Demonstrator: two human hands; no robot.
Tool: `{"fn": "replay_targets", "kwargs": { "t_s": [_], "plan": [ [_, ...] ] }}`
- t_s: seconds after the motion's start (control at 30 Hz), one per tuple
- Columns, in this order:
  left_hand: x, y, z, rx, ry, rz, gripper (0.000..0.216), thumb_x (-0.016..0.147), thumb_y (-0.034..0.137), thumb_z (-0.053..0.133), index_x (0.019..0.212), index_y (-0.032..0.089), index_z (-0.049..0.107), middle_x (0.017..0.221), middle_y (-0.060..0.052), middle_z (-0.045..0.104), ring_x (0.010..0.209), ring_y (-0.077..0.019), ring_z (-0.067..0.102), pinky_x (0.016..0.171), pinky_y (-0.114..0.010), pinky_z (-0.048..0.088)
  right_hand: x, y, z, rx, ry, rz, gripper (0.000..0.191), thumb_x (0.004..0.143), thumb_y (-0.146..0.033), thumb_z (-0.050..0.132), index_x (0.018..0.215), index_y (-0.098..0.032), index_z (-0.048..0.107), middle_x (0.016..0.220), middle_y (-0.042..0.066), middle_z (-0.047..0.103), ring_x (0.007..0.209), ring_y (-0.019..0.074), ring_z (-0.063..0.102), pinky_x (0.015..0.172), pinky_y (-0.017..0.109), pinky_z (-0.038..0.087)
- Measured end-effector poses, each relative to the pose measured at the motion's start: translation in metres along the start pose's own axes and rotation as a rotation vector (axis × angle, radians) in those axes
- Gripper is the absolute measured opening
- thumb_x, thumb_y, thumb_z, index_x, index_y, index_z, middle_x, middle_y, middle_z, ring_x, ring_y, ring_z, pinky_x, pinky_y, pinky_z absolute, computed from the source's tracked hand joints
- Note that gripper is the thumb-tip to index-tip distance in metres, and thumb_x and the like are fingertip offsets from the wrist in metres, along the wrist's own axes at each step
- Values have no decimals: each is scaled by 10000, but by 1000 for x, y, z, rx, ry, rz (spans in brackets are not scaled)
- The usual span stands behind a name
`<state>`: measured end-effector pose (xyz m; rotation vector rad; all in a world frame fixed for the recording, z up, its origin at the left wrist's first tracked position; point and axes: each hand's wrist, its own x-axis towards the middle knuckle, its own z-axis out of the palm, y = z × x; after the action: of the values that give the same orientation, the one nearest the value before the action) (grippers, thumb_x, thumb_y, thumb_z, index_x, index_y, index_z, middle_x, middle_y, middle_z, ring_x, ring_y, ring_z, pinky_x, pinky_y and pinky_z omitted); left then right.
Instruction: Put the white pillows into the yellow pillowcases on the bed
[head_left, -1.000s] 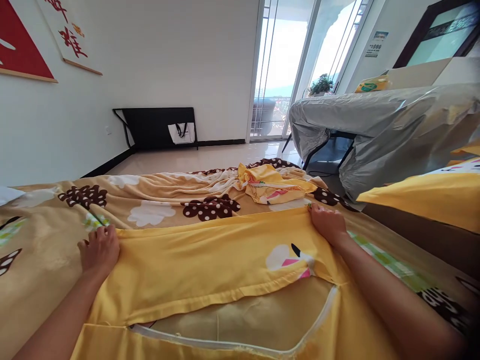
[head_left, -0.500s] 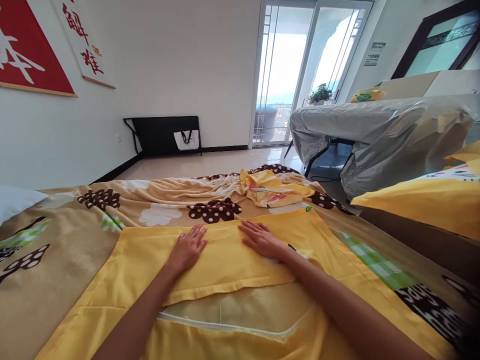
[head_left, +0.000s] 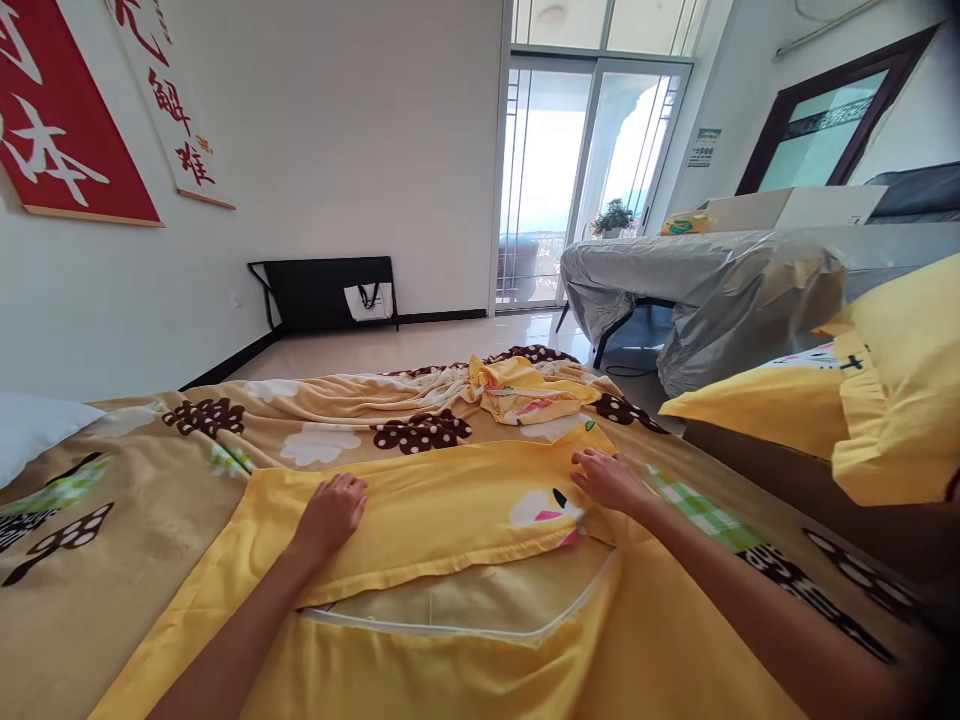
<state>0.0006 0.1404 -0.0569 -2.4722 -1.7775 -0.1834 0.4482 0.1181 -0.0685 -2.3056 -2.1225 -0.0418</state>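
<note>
A yellow fabric cover (head_left: pixel 442 500) lies spread over the bed in front of me, its top part flat and its far right corner slightly raised. A long slit edged with a white strip (head_left: pixel 442 628) gapes across its middle. My left hand (head_left: pixel 331 512) rests on the cover's left part, fingers bent but not visibly closed on cloth. Near the right edge, my right hand (head_left: pixel 609 482) touches the cover with fingers apart and slightly curled. A white printed figure (head_left: pixel 544 508) shows between the hands. Beyond the cover lies a crumpled yellow printed cloth (head_left: pixel 536 392).
A patterned brown blanket (head_left: pixel 112 580) covers the bed, with a white pillow (head_left: pixel 37 430) at left. Yellow pillows (head_left: pixel 892 390) stand at right. Behind them is a plastic-covered table (head_left: pixel 720 270). A black folded panel (head_left: pixel 315 292) leans on the far wall.
Both hands have slid apart over the cover, the left to the left and the right to the right. The printed figure is now uncovered. The view has tilted up.
</note>
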Motion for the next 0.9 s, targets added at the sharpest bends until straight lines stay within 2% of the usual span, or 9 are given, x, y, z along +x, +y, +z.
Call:
{"fn": "replay_targets", "kwargs": {
  "t_s": [0.07,0.13,0.2,0.27,0.43,0.6,0.77,0.83,0.9],
  "plan": [
    [12,34,-5,-44,-41,28,235,894,252,428,965,193,645,1043,-85,684,996,-224,615,857,-320,446,-7,-6,-1,12,2,66,289,906,-322,409,1009,-181,640,1070,133,674,1000,251,630,851,367,420],
    [24,64,-2,-87,-66,30,228,904,315,431,934,202,626,993,-72,693,929,-217,634,769,-303,463,-16,-9,4,23,6,126,271,903,-336,430,929,-167,640,966,130,692,891,245,656,759,333,425],
    [34,85,9,-126,-74,22,249,908,361,425,965,197,604,1022,-82,683,957,-223,627,754,-301,459,-27,-10,11,28,43,152,271,918,-316,405,917,-163,629,970,130,691,895,237,651,754,322,409],
    [39,98,23,-158,-72,8,253,903,365,437,1002,186,586,1081,-98,658,1024,-228,597,806,-305,445,-36,-10,18,33,96,145,286,937,-288,356,933,-170,616,1004,119,688,929,223,635,783,315,390],
    [46,100,50,-203,-78,-26,181,894,252,431,966,178,580,1071,-93,640,1038,-225,559,892,-325,400,-38,-7,24,66,144,98,263,928,-292,374,910,-189,615,971,78,705,895,203,631,779,296,367],
    [54,90,50,-225,-93,-15,173,885,170,403,949,167,564,1074,-111,631,1036,-226,553,890,-333,392,-34,-4,22,104,155,95,278,929,-298,373,900,-186,626,947,83,712,867,205,636,755,296,358],
    [54,84,45,-262,-105,-11,187,911,267,386,911,180,552,1010,-92,641,957,-198,574,846,-297,413,-33,-2,24,140,158,75,300,941,-348,377,881,-192,625,936,77,712,858,195,637,745,288,354],
    [52,87,45,-272,-119,8,196,899,330,427,893,188,562,993,-75,646,958,-195,573,837,-291,414,-31,-2,25,149,162,69,292,939,-354,388,874,-190,621,932,74,712,854,195,637,750,290,350],
    [52,93,45,-264,-140,8,166,869,323,482,861,187,576,995,-75,654,976,-208,571,836,-305,407,-31,-2,26,154,166,64,274,933,-343,401,870,-188,618,925,73,713,851,195,637,757,292,348]
  ]
}}
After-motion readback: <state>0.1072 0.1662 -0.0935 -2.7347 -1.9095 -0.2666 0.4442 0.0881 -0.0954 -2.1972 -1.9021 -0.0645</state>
